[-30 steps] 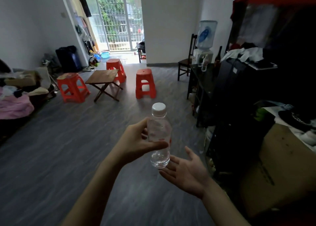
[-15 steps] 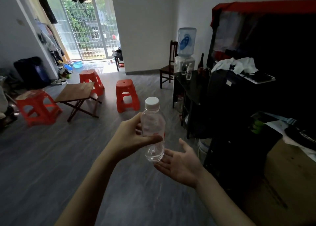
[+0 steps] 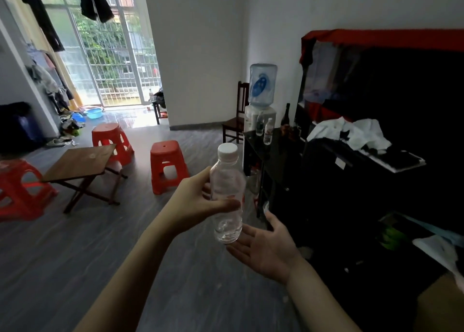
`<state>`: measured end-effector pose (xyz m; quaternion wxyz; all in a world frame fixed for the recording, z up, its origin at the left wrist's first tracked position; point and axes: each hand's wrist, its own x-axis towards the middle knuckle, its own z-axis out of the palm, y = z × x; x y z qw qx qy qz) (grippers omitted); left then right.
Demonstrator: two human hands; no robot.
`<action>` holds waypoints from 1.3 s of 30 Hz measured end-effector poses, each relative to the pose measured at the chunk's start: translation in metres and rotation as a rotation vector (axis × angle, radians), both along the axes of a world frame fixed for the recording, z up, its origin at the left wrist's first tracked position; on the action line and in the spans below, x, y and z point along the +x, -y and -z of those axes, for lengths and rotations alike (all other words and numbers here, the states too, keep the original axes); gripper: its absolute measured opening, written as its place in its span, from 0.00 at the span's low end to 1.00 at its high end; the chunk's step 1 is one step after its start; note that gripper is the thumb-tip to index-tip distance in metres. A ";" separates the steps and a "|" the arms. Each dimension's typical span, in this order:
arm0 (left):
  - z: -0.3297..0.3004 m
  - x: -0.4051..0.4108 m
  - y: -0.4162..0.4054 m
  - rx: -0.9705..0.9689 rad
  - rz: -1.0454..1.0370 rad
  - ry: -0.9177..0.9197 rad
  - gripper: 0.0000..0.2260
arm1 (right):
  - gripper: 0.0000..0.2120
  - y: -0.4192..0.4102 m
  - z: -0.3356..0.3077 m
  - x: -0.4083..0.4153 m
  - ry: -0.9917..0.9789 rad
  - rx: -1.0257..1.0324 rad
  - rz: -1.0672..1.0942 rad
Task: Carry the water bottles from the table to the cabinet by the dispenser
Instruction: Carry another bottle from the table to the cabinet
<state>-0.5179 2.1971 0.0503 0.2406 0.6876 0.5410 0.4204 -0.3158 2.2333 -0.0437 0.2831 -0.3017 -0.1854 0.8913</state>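
Observation:
My left hand (image 3: pixel 193 203) grips a clear water bottle (image 3: pixel 227 181) with a white cap, held upright at mid-frame. My right hand (image 3: pixel 268 248) lies palm up with straight fingers just below the bottle's base; I cannot tell whether it touches. Ahead on the right stands the black cabinet (image 3: pixel 266 153), with two small bottles (image 3: pixel 268 132) on its top in front of the water dispenser (image 3: pixel 261 98). The wooden folding table (image 3: pixel 80 162) stands to the left with nothing on its top.
Red plastic stools (image 3: pixel 168 166) stand around the folding table. A dark wooden chair (image 3: pixel 236 120) sits by the dispenser. A dark wine bottle (image 3: pixel 286 117) stands on the cabinet. Black furniture with white cloths (image 3: pixel 351 133) fills the right side. Grey floor lies ahead.
The view has swung right and moved forward; the cabinet and dispenser are closer and more central. My left hand keeps hold of the bottle, and my right hand stays under it.

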 end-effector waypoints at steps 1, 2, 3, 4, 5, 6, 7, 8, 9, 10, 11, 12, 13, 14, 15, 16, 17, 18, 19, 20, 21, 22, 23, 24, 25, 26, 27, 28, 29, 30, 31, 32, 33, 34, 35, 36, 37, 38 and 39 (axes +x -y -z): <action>-0.004 0.001 -0.021 -0.001 -0.003 0.016 0.21 | 0.40 -0.022 -0.004 0.002 -0.003 0.003 0.002; -0.007 0.001 -0.043 -0.005 -0.002 0.029 0.21 | 0.40 -0.045 -0.007 0.003 -0.004 0.008 0.003; -0.011 0.003 -0.065 -0.009 0.000 0.041 0.21 | 0.40 -0.066 -0.011 0.004 -0.001 0.015 0.005; -0.014 0.003 -0.086 -0.012 0.000 0.046 0.20 | 0.40 -0.086 -0.014 0.004 0.003 0.021 0.008; -0.016 0.005 -0.107 -0.011 -0.001 0.048 0.20 | 0.39 -0.106 -0.017 0.005 0.005 0.024 0.015; -0.017 0.006 -0.127 -0.008 -0.006 0.050 0.19 | 0.39 -0.124 -0.020 0.006 0.011 0.026 0.024; -0.019 0.007 -0.145 -0.007 -0.010 0.055 0.18 | 0.39 -0.141 -0.023 0.006 0.020 0.023 0.036; -0.020 0.008 -0.163 -0.010 -0.009 0.057 0.18 | 0.39 -0.158 -0.025 0.007 0.027 0.017 0.050; -0.021 0.009 -0.180 -0.017 -0.004 0.057 0.18 | 0.39 -0.174 -0.027 0.007 0.034 0.012 0.060; -0.022 0.009 -0.197 -0.023 0.001 0.058 0.18 | 0.39 -0.189 -0.028 0.008 0.039 0.011 0.063; -0.023 0.009 -0.212 -0.027 0.005 0.062 0.18 | 0.39 -0.203 -0.029 0.008 0.040 0.013 0.060; -0.024 0.009 -0.228 -0.028 0.006 0.067 0.18 | 0.39 -0.218 -0.029 0.007 0.040 0.014 0.056; -0.024 0.008 -0.244 -0.026 0.004 0.075 0.18 | 0.39 -0.233 -0.028 0.006 0.042 0.015 0.052; -0.024 0.005 -0.260 -0.027 0.003 0.085 0.17 | 0.39 -0.248 -0.028 0.004 0.044 0.017 0.052; -0.024 0.003 -0.275 -0.033 0.006 0.095 0.17 | 0.39 -0.264 -0.027 0.001 0.046 0.016 0.058; -0.023 0.001 -0.291 -0.040 0.012 0.100 0.17 | 0.40 -0.279 -0.026 -0.002 0.048 0.015 0.068; -0.022 -0.003 -0.307 -0.045 0.017 0.100 0.16 | 0.40 -0.296 -0.025 -0.007 0.050 0.014 0.076; -0.020 -0.007 -0.324 -0.048 0.021 0.099 0.16 | 0.39 -0.312 -0.024 -0.011 0.053 0.016 0.081; -0.019 -0.011 -0.341 -0.050 0.025 0.099 0.16 | 0.39 -0.328 -0.023 -0.016 0.059 0.022 0.082; -0.019 -0.017 -0.359 -0.051 0.027 0.099 0.17 | 0.40 -0.346 -0.022 -0.022 0.063 0.029 0.082; -0.018 -0.024 -0.378 -0.052 0.030 0.101 0.17 | 0.40 -0.364 -0.021 -0.028 0.064 0.032 0.083; -0.018 -0.032 -0.398 -0.051 0.034 0.102 0.17 | 0.40 -0.384 -0.021 -0.035 0.063 0.035 0.086; -0.018 -0.040 -0.418 -0.045 0.036 0.100 0.18 | 0.40 -0.404 -0.021 -0.044 0.062 0.040 0.089; -0.019 -0.049 -0.439 -0.037 0.040 0.094 0.19 | 0.40 -0.424 -0.022 -0.053 0.064 0.046 0.092; -0.021 -0.058 -0.459 -0.032 0.045 0.087 0.20 | 0.40 -0.443 -0.023 -0.063 0.065 0.050 0.096; -0.023 -0.068 -0.481 -0.031 0.048 0.081 0.21 | 0.40 -0.463 -0.024 -0.073 0.069 0.051 0.099; -0.025 -0.077 -0.502 -0.032 0.050 0.077 0.21 | 0.39 -0.484 -0.026 -0.083 0.080 0.054 0.100; -0.026 -0.085 -0.522 -0.039 0.056 0.072 0.21 | 0.39 -0.502 -0.027 -0.092 0.094 0.060 0.105; -0.026 -0.092 -0.542 -0.048 0.067 0.066 0.20 | 0.39 -0.520 -0.028 -0.099 0.108 0.065 0.115; -0.027 -0.097 -0.562 -0.054 0.083 0.058 0.20 | 0.39 -0.538 -0.029 -0.106 0.118 0.066 0.129; -0.027 -0.101 -0.582 -0.057 0.100 0.053 0.20 | 0.39 -0.555 -0.029 -0.110 0.123 0.058 0.147; -0.027 -0.104 -0.601 -0.059 0.115 0.054 0.19 | 0.39 -0.571 -0.029 -0.113 0.124 0.046 0.169; -0.026 -0.104 -0.618 -0.062 0.127 0.055 0.19 | 0.39 -0.585 -0.029 -0.114 0.124 0.033 0.189; -0.025 -0.104 -0.635 -0.065 0.140 0.049 0.19 | 0.39 -0.600 -0.028 -0.114 0.128 0.024 0.205; -0.023 -0.103 -0.652 -0.069 0.160 0.038 0.20 | 0.39 -0.615 -0.026 -0.112 0.135 0.019 0.220; -0.019 -0.101 -0.669 -0.075 0.185 0.024 0.20 | 0.39 -0.629 -0.024 -0.110 0.141 0.011 0.243; -0.016 -0.099 -0.686 -0.079 0.213 0.011 0.21 | 0.39 -0.644 -0.021 -0.108 0.147 0.003 0.274; -0.012 -0.097 -0.704 -0.086 0.236 0.000 0.21 | 0.40 -0.659 -0.018 -0.106 0.151 -0.005 0.305; -0.008 -0.094 -0.723 -0.093 0.251 -0.004 0.20 | 0.40 -0.674 -0.014 -0.103 0.154 -0.014 0.330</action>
